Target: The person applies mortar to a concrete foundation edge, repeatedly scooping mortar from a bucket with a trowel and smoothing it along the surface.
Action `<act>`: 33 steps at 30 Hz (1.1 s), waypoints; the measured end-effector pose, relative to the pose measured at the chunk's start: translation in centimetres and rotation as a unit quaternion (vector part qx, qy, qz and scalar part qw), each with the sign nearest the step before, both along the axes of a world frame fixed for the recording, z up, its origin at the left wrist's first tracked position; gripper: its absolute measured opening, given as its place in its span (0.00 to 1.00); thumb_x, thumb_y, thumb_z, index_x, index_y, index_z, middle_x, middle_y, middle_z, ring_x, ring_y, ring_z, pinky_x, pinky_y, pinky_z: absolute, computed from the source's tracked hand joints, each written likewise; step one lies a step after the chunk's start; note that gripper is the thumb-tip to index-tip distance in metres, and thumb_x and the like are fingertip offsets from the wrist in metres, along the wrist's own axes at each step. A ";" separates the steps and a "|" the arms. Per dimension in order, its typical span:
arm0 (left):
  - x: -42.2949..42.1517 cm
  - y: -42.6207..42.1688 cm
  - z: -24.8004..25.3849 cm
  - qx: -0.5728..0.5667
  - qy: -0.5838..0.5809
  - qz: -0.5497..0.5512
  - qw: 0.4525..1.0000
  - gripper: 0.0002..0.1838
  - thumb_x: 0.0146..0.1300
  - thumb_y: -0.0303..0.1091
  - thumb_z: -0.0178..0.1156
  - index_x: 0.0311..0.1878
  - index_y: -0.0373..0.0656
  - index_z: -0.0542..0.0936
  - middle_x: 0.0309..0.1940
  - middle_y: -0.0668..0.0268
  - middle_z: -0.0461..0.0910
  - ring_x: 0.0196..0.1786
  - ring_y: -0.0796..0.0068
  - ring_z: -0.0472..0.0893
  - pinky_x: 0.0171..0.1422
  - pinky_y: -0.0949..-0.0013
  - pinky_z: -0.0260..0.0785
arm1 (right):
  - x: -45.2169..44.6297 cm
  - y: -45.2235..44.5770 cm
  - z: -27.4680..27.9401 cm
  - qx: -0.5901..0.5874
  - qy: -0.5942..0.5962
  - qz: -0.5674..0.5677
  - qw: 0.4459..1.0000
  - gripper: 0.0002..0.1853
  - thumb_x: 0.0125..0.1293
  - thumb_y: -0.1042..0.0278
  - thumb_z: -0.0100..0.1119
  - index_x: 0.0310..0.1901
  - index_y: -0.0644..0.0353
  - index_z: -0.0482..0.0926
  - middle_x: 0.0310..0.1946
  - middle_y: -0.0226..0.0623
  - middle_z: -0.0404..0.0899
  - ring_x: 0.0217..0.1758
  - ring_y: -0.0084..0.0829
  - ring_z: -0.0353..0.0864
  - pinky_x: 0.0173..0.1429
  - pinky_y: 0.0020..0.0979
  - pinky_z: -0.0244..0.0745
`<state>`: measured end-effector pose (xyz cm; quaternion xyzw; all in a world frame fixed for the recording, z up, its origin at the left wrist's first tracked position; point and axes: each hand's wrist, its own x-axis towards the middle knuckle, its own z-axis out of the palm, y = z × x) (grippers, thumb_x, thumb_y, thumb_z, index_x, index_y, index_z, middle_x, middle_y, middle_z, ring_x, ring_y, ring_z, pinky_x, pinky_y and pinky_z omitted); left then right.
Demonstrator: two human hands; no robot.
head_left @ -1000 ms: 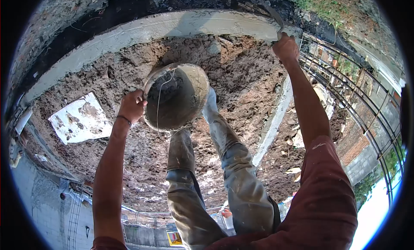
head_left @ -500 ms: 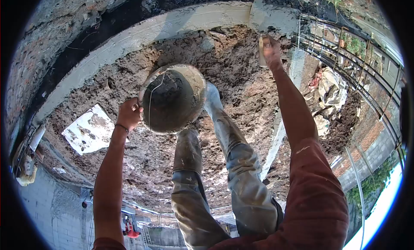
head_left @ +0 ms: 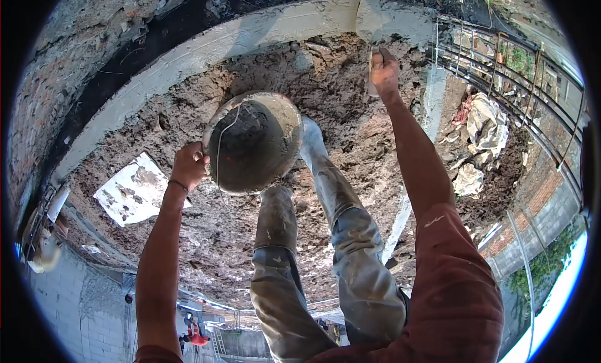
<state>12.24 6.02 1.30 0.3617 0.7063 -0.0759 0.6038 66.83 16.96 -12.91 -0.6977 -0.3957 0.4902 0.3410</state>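
Note:
My left hand is closed on the left rim of a round bucket, which is tilted so that its mouth faces me. Wet grey mortar lies inside it, and a thin wire handle hangs across the opening. Away to the upper right, my right hand is closed around a pale, narrow flat tool, seen nearly edge-on; its exact kind is hard to tell. Just beyond that hand runs a curved band of smooth grey mortar, rougher and wetter towards the right.
My boots stand on lumpy brown soil. A white, mud-spotted board lies at left. Steel rebar stretches along the right, near crumpled sacks. A person in red is far below.
My right hand has moved slightly left and up with the flat tool, nearer the mortar band. My left hand keeps its hold on the bucket; the view has shifted a little.

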 end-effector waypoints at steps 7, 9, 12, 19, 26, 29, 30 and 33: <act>0.3 0.1 0.3 -0.010 -0.005 0.019 1.000 0.02 0.69 0.21 0.63 0.42 0.34 0.79 0.34 0.59 0.80 0.37 0.68 0.85 0.34 0.59 0.91 | -3.6 -0.1 -0.1 -0.121 0.188 0.031 0.974 0.09 0.76 0.65 0.58 0.52 0.58 0.77 0.35 0.30 0.79 0.32 0.29 0.79 0.33 0.32 0.78; 0.5 0.3 0.5 -0.012 0.002 0.015 1.000 0.02 0.69 0.21 0.63 0.42 0.34 0.79 0.35 0.59 0.80 0.37 0.68 0.86 0.33 0.59 0.91 | -8.0 -1.0 0.3 -0.150 0.117 0.036 0.981 0.11 0.77 0.64 0.56 0.55 0.60 0.77 0.38 0.30 0.79 0.31 0.29 0.76 0.36 0.28 0.75; 0.3 0.1 0.3 -0.003 0.004 0.008 1.000 0.03 0.69 0.21 0.63 0.42 0.34 0.79 0.36 0.58 0.80 0.37 0.68 0.86 0.32 0.60 0.90 | -12.7 -2.3 0.3 -0.064 0.018 0.122 0.990 0.15 0.77 0.60 0.56 0.54 0.64 0.78 0.34 0.39 0.82 0.32 0.34 0.77 0.37 0.31 0.75; 0.0 -0.2 0.4 -0.005 0.006 -0.001 1.000 0.04 0.69 0.20 0.62 0.41 0.35 0.76 0.37 0.58 0.79 0.38 0.67 0.85 0.35 0.57 0.91 | -10.1 -0.6 4.0 0.017 -0.286 0.207 0.935 0.15 0.75 0.60 0.55 0.51 0.64 0.79 0.30 0.59 0.83 0.32 0.60 0.84 0.37 0.51 0.79; -0.3 -0.3 0.2 -0.021 -0.014 0.009 1.000 0.07 0.69 0.18 0.59 0.48 0.37 0.79 0.36 0.61 0.79 0.34 0.69 0.84 0.35 0.59 0.90 | 6.2 -0.3 -3.8 0.056 -0.333 0.144 0.930 0.14 0.75 0.60 0.54 0.50 0.64 0.78 0.32 0.64 0.83 0.39 0.66 0.84 0.42 0.55 0.79; -1.3 -0.7 -0.7 -0.025 -0.025 0.004 0.999 0.10 0.69 0.16 0.56 0.51 0.37 0.79 0.34 0.61 0.78 0.32 0.70 0.84 0.36 0.59 0.90 | 7.9 1.7 1.2 -0.001 -0.442 0.118 0.889 0.14 0.73 0.60 0.55 0.47 0.63 0.79 0.34 0.63 0.83 0.43 0.67 0.83 0.45 0.54 0.79; -1.2 -0.7 -0.7 -0.026 -0.026 0.001 0.999 0.10 0.69 0.16 0.56 0.51 0.37 0.79 0.34 0.61 0.78 0.32 0.70 0.84 0.36 0.59 0.90 | 9.0 2.1 1.4 -0.003 -0.443 0.115 0.889 0.14 0.73 0.60 0.55 0.47 0.63 0.79 0.34 0.63 0.83 0.43 0.67 0.83 0.45 0.54 0.79; -1.0 -0.6 -0.4 -0.041 -0.016 0.036 0.998 0.09 0.69 0.16 0.56 0.49 0.37 0.79 0.32 0.63 0.76 0.31 0.71 0.83 0.35 0.60 0.89 | 12.4 2.9 1.6 -0.032 -0.441 0.066 0.894 0.14 0.69 0.60 0.55 0.40 0.64 0.80 0.36 0.61 0.84 0.45 0.67 0.83 0.49 0.52 0.79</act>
